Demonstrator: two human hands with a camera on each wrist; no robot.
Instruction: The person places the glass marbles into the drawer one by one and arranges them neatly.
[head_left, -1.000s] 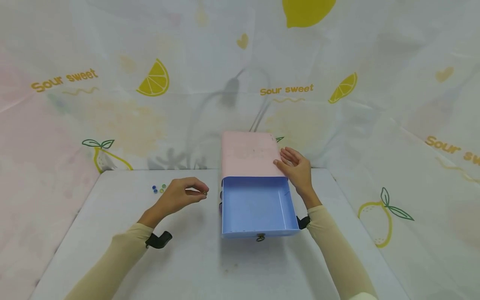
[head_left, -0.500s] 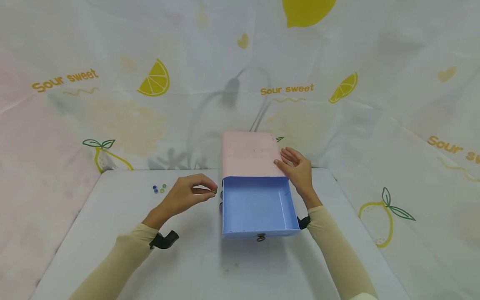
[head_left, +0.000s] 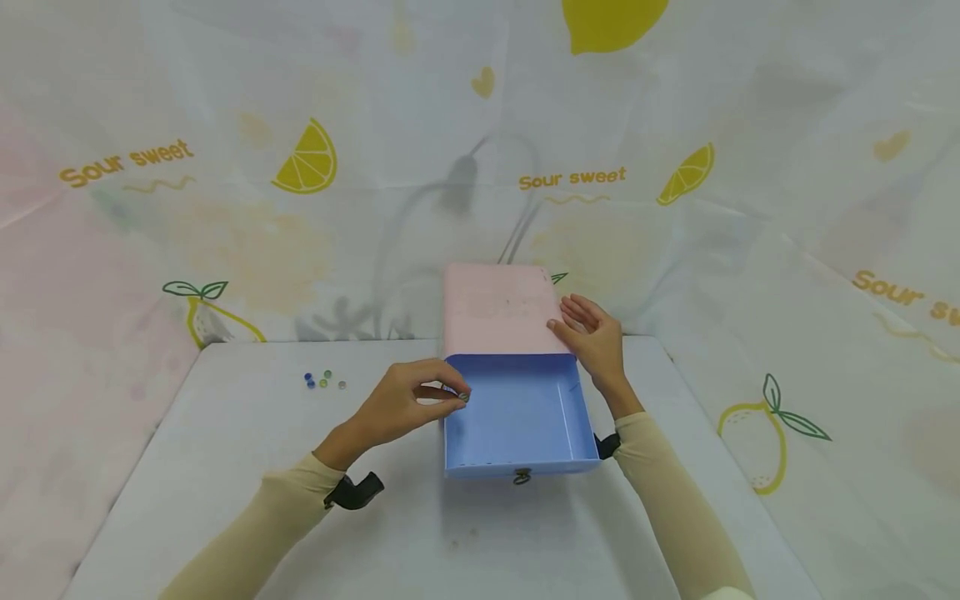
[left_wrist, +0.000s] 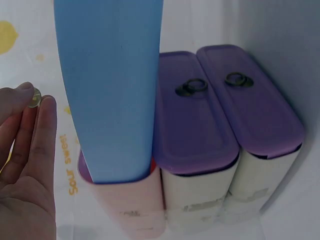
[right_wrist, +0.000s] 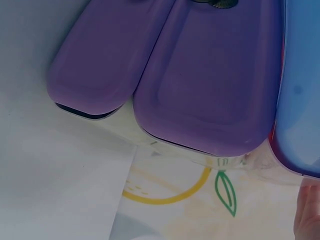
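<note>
My left hand (head_left: 401, 402) pinches a small clear glass marble (left_wrist: 34, 97) with a greenish tint between thumb and fingertips. Its fingertips are over the left side of a blue drawer (head_left: 517, 408), which is pulled out from a pink-topped drawer cabinet (head_left: 498, 308). My right hand (head_left: 596, 337) rests against the cabinet's right side, thumb on the top edge and fingers extended. In the right wrist view only a sliver of that hand (right_wrist: 307, 210) shows. On the table left of the cabinet lie several marbles (head_left: 323, 383), blue, green and clear.
Beneath the blue drawer, two purple drawers (left_wrist: 197, 120) with ring pulls sit closed in the cabinet. The cabinet stands on a white table (head_left: 225, 450), near a lemon-printed cloth backdrop (head_left: 420, 125). A metal ring pull (head_left: 521, 476) hangs at the blue drawer's front.
My left hand has moved right with the marble, from beside the cabinet to over the drawer's left side. A clear marble on the table has come into view. My right hand has stayed put.
</note>
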